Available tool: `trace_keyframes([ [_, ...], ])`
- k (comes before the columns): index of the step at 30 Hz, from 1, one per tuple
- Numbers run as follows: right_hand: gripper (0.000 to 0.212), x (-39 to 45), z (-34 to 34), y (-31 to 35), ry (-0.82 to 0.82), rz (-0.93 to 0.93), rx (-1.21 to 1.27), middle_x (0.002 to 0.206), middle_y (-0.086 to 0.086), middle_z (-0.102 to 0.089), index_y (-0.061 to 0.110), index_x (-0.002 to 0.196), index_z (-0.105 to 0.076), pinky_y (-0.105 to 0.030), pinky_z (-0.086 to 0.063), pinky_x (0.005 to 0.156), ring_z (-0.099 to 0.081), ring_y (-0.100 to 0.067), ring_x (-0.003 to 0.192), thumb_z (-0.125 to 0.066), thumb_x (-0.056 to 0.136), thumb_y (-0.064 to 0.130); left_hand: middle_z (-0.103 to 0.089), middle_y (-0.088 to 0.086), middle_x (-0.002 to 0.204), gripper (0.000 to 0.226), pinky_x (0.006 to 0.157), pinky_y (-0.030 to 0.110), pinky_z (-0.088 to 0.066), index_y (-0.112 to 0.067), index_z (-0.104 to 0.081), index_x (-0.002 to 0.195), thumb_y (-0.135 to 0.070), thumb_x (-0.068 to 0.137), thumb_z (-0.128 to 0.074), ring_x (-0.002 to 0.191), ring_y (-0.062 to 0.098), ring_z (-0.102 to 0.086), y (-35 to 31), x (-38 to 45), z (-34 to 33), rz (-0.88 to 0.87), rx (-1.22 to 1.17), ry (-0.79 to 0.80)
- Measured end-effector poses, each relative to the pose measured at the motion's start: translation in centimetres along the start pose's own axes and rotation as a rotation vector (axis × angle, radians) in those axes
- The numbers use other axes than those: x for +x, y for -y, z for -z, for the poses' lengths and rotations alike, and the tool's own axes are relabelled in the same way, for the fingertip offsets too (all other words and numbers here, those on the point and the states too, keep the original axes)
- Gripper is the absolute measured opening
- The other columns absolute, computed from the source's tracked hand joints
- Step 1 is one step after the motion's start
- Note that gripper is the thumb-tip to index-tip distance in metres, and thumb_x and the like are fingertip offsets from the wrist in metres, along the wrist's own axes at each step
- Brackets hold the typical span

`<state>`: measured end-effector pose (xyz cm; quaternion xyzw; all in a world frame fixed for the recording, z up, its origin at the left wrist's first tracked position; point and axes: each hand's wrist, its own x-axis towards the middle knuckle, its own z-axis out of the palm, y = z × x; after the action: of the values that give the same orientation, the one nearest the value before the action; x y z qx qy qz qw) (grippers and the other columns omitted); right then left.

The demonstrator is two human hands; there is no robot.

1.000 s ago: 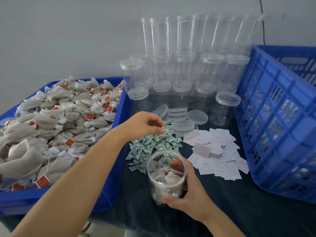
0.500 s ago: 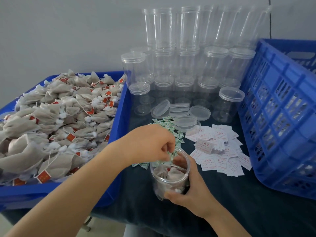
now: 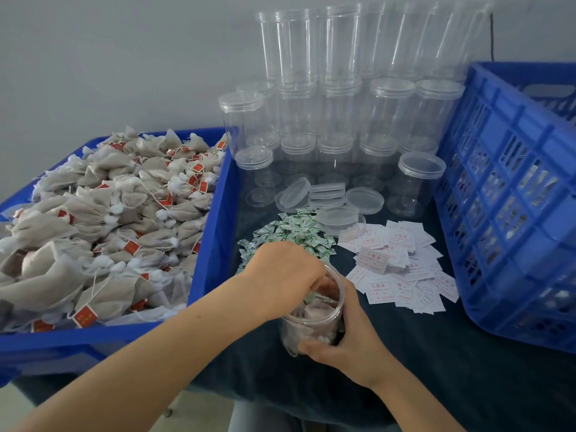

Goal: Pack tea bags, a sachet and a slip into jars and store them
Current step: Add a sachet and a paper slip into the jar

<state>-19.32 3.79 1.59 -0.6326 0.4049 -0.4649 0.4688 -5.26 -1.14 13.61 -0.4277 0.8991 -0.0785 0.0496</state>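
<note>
On dark cloth table [image 3: 467, 369], blue crates [image 3: 514, 213], stacked jars [image 3: 343, 88], grey wall [image 3: 109, 57]

The clear jar [image 3: 312, 319] stood upright and lidless, holding grey tea bags [image 3: 314, 310] and a green sachet [image 3: 309, 298] at its mouth.

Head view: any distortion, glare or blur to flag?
Head view: wide-angle bending splays the stacked clear plastic jars and bows the blue slatted crate; lighting soft and even, faint highlights on the jars; print on the white paper slips too soft to read.
</note>
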Motion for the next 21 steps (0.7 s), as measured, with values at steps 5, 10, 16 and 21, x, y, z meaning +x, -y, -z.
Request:
trace_keyframes([
  [5, 0.090, -0.1, 0.0, 0.2, 0.008, 0.002, 0.007, 0.124, 0.037, -0.050, 0.034, 0.138, -0.031, -0.005, -0.044, 0.089, -0.052, 0.011, 0.118, -0.081, 0.067, 0.011, -0.041, -0.006, 0.067, 0.029, 0.058, 0.031, -0.034, -0.018, -0.063, 0.098, 0.003, 0.086, -0.048, 0.082, 0.020, -0.053, -0.3, 0.3, 0.5, -0.055, 0.160, 0.104],
  [10, 0.092, -0.1, 0.0, 0.1, 0.006, -0.018, 0.031, 0.124, 0.035, -0.051, 0.035, 0.139, -0.031, -0.008, -0.046, 0.089, -0.053, 0.007, 0.120, -0.083, 0.065, 0.019, -0.040, -0.003, 0.066, 0.021, 0.056, 0.030, -0.033, -0.016, -0.057, 0.084, 0.002, 0.087, -0.045, 0.081, 0.021, -0.049, -0.7, 0.3, 1.2, -0.090, 0.282, 0.210],
  [16, 0.091, -0.1, 0.0, 0.1, 0.010, -0.023, 0.027, 0.123, 0.036, -0.051, 0.038, 0.138, -0.031, -0.008, -0.047, 0.088, -0.054, 0.007, 0.120, -0.083, 0.067, 0.017, -0.039, -0.002, 0.065, 0.022, 0.057, 0.031, -0.034, -0.012, -0.062, 0.094, -0.002, 0.092, -0.042, 0.087, 0.023, -0.052, -0.8, 0.6, 1.8, -0.134, 0.345, 0.332],
  [21, 0.090, -0.2, 0.1, 0.2, 0.001, -0.027, 0.004, 0.119, 0.036, -0.053, 0.038, 0.136, -0.034, -0.009, -0.048, 0.085, -0.055, 0.006, 0.117, -0.084, 0.065, 0.017, -0.066, -0.008, 0.087, 0.023, 0.076, 0.029, -0.050, -0.019, -0.068, 0.099, -0.028, 0.098, -0.047, 0.084, 0.013, -0.061, 0.9, 1.3, 4.4, -0.172, -0.139, 0.421],
])
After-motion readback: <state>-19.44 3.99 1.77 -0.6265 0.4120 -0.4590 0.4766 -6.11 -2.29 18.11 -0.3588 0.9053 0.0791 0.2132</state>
